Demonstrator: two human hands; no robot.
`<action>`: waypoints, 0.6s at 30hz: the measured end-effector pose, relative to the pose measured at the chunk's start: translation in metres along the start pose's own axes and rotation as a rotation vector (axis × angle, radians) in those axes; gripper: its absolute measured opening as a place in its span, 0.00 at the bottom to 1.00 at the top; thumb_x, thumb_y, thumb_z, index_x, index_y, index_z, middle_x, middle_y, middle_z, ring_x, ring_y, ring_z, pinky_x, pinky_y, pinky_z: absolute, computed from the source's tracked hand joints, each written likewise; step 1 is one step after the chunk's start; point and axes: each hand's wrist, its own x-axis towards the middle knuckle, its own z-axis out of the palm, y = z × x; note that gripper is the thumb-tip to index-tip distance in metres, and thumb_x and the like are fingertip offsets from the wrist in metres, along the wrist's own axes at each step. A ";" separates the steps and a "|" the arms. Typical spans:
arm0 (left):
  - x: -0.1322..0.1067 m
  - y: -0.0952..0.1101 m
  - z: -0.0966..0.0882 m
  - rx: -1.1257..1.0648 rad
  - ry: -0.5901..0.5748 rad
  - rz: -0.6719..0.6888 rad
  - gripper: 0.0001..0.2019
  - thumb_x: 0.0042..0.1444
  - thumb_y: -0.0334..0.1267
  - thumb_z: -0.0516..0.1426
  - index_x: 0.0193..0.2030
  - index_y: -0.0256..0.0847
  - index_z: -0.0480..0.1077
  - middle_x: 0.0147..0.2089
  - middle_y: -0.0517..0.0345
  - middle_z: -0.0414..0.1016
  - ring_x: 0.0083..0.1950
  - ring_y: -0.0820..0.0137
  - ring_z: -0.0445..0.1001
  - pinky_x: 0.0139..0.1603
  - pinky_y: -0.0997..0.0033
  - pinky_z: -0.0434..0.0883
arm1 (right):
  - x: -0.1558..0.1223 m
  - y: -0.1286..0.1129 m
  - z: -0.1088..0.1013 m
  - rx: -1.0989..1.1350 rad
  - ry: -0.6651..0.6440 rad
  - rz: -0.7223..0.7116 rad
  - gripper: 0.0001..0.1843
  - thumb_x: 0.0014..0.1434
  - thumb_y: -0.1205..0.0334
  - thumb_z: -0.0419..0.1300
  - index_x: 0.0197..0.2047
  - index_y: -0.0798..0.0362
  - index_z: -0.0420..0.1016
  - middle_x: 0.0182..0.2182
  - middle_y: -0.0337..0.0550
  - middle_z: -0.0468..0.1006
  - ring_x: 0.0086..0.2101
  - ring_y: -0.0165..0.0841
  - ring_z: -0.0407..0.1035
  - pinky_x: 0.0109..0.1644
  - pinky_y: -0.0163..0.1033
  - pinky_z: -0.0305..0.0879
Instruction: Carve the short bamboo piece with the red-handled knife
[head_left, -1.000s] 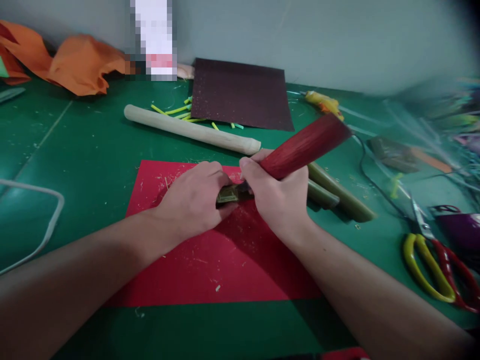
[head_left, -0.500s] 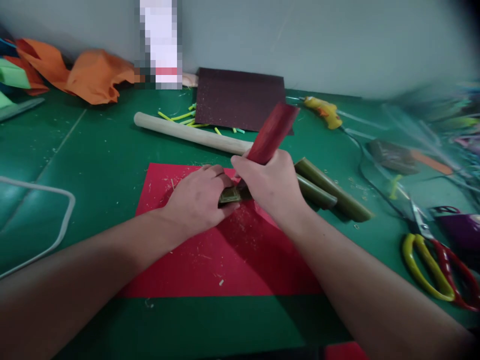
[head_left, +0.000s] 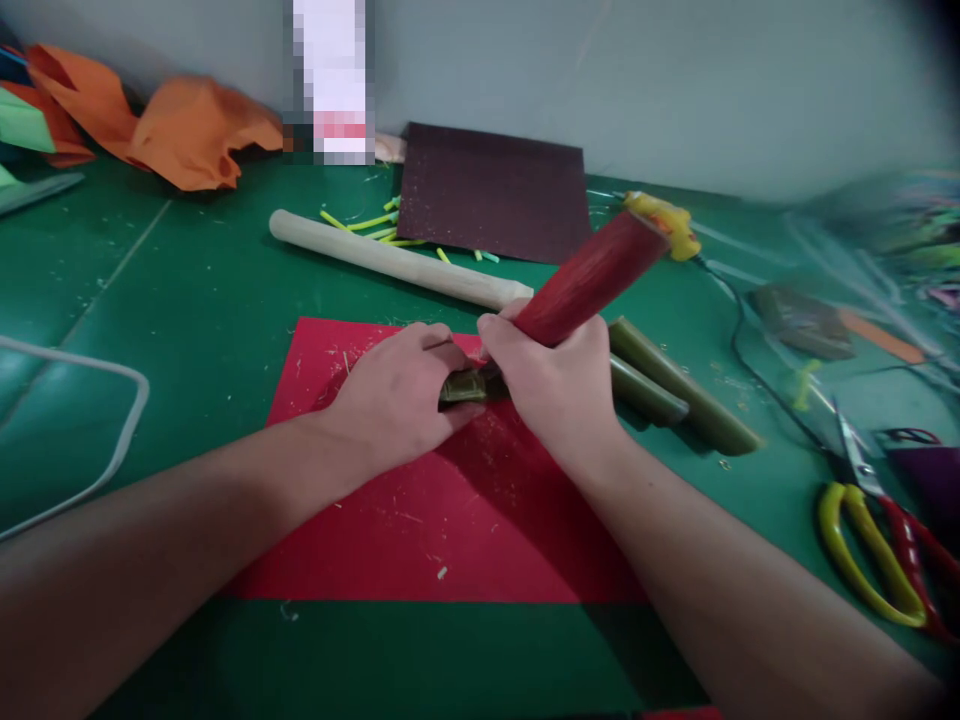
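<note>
My left hand (head_left: 394, 395) is curled over a small olive-green piece (head_left: 463, 385) and presses it down on a red sheet (head_left: 420, 520). My right hand (head_left: 555, 385) is wrapped round the red handle (head_left: 592, 275) of a tool whose dark tip meets the green piece between my hands. The handle slants up and to the right. The tip itself is mostly hidden by my fingers.
Two olive-green split stalks (head_left: 675, 385) lie just right of my right hand. A wooden dowel (head_left: 390, 260), a dark brown sheet (head_left: 495, 190), yellow-green scraps and a yellow glue gun (head_left: 664, 220) lie behind. Scissors (head_left: 877, 540) are at right, orange cloth (head_left: 180, 125) at back left.
The red handle swung upright toward the left half a second ago, and now leans back to the right. Both hands stayed on the green piece.
</note>
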 end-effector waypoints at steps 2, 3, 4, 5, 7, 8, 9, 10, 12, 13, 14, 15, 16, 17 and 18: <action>0.000 0.001 0.000 -0.004 0.010 -0.005 0.14 0.58 0.46 0.62 0.46 0.40 0.76 0.46 0.49 0.76 0.52 0.53 0.73 0.48 0.54 0.74 | -0.001 -0.001 0.000 0.021 -0.009 -0.012 0.12 0.49 0.67 0.59 0.17 0.52 0.64 0.17 0.33 0.60 0.22 0.25 0.55 0.25 0.35 0.56; -0.001 0.001 0.001 -0.011 0.016 0.004 0.14 0.58 0.46 0.62 0.46 0.40 0.76 0.46 0.49 0.76 0.52 0.54 0.73 0.49 0.54 0.74 | -0.001 -0.001 0.000 0.028 -0.017 -0.010 0.12 0.48 0.68 0.59 0.17 0.52 0.63 0.17 0.33 0.60 0.22 0.25 0.55 0.25 0.35 0.55; -0.001 0.001 0.001 -0.019 0.021 0.016 0.14 0.58 0.45 0.62 0.46 0.40 0.76 0.47 0.49 0.76 0.52 0.54 0.72 0.51 0.54 0.74 | -0.002 -0.002 0.000 0.035 -0.025 -0.004 0.13 0.48 0.68 0.58 0.16 0.52 0.62 0.16 0.33 0.60 0.22 0.24 0.55 0.24 0.34 0.55; -0.001 0.001 0.002 -0.028 0.022 0.030 0.14 0.57 0.44 0.62 0.47 0.40 0.76 0.48 0.49 0.76 0.53 0.55 0.72 0.53 0.53 0.73 | -0.002 -0.003 0.000 0.044 -0.032 0.003 0.13 0.48 0.68 0.58 0.16 0.52 0.62 0.16 0.33 0.59 0.22 0.24 0.54 0.24 0.34 0.54; -0.001 0.000 0.003 -0.043 0.021 0.053 0.14 0.57 0.44 0.62 0.47 0.39 0.75 0.49 0.48 0.76 0.54 0.55 0.72 0.56 0.52 0.72 | -0.004 -0.004 -0.001 0.052 -0.049 0.014 0.13 0.48 0.68 0.58 0.16 0.51 0.62 0.16 0.33 0.60 0.21 0.24 0.54 0.24 0.34 0.53; -0.001 0.000 0.003 -0.047 0.022 0.060 0.14 0.57 0.44 0.62 0.47 0.38 0.75 0.49 0.48 0.76 0.54 0.55 0.72 0.56 0.52 0.72 | -0.005 -0.004 -0.001 0.049 -0.062 0.020 0.13 0.47 0.68 0.58 0.16 0.51 0.62 0.15 0.33 0.60 0.21 0.24 0.54 0.24 0.34 0.54; -0.001 -0.001 0.003 -0.047 0.019 0.063 0.14 0.57 0.44 0.62 0.46 0.38 0.75 0.48 0.48 0.76 0.53 0.55 0.72 0.55 0.53 0.73 | -0.006 -0.004 -0.002 0.045 -0.074 0.022 0.13 0.47 0.68 0.58 0.16 0.51 0.61 0.15 0.33 0.60 0.21 0.25 0.55 0.24 0.35 0.54; -0.001 -0.001 0.003 -0.042 0.017 0.064 0.14 0.57 0.44 0.61 0.46 0.38 0.75 0.46 0.48 0.75 0.51 0.55 0.72 0.52 0.54 0.74 | -0.007 -0.003 -0.002 0.038 -0.090 0.025 0.12 0.47 0.67 0.58 0.16 0.51 0.62 0.15 0.33 0.61 0.21 0.25 0.56 0.24 0.35 0.55; 0.000 0.000 0.002 -0.022 0.010 0.051 0.13 0.58 0.45 0.61 0.44 0.38 0.75 0.43 0.49 0.74 0.49 0.56 0.72 0.47 0.56 0.74 | -0.008 0.000 -0.003 0.056 -0.073 0.007 0.12 0.48 0.66 0.58 0.16 0.51 0.62 0.16 0.33 0.61 0.21 0.25 0.56 0.25 0.35 0.56; 0.000 0.000 0.001 -0.010 0.008 0.040 0.12 0.58 0.45 0.61 0.43 0.39 0.75 0.42 0.50 0.73 0.48 0.56 0.71 0.45 0.56 0.73 | -0.008 0.002 -0.002 0.083 -0.048 -0.008 0.12 0.48 0.66 0.58 0.17 0.51 0.62 0.16 0.32 0.60 0.21 0.25 0.56 0.24 0.35 0.56; 0.000 0.001 0.000 0.000 0.006 0.029 0.12 0.57 0.45 0.61 0.42 0.39 0.75 0.41 0.50 0.73 0.47 0.56 0.71 0.44 0.57 0.73 | -0.007 0.004 -0.002 0.091 -0.032 -0.012 0.12 0.49 0.66 0.58 0.17 0.50 0.62 0.16 0.32 0.60 0.20 0.25 0.55 0.24 0.35 0.56; 0.001 0.001 0.000 0.005 0.009 0.021 0.11 0.57 0.46 0.62 0.40 0.39 0.75 0.40 0.51 0.72 0.46 0.57 0.71 0.43 0.58 0.72 | -0.007 0.006 -0.001 0.101 -0.015 -0.020 0.12 0.50 0.66 0.58 0.18 0.50 0.62 0.16 0.31 0.59 0.20 0.25 0.55 0.24 0.35 0.56; 0.001 0.001 0.000 0.004 0.013 0.016 0.11 0.57 0.46 0.62 0.39 0.40 0.75 0.39 0.51 0.72 0.45 0.57 0.71 0.41 0.58 0.72 | -0.006 0.007 -0.001 0.104 -0.003 -0.025 0.12 0.50 0.65 0.58 0.18 0.50 0.62 0.16 0.31 0.59 0.20 0.25 0.55 0.24 0.35 0.56; 0.001 0.001 0.000 0.001 0.019 0.015 0.11 0.57 0.46 0.62 0.38 0.40 0.74 0.39 0.51 0.71 0.44 0.57 0.71 0.40 0.59 0.71 | -0.005 0.009 0.000 0.103 0.002 -0.029 0.12 0.51 0.65 0.58 0.19 0.50 0.62 0.17 0.31 0.59 0.20 0.25 0.55 0.25 0.35 0.57; 0.001 0.001 0.000 -0.003 0.024 0.015 0.11 0.57 0.46 0.62 0.38 0.40 0.74 0.38 0.52 0.71 0.44 0.58 0.71 0.39 0.60 0.71 | -0.004 0.009 0.000 0.100 0.004 -0.035 0.12 0.51 0.65 0.58 0.19 0.50 0.62 0.17 0.32 0.59 0.20 0.25 0.55 0.25 0.35 0.57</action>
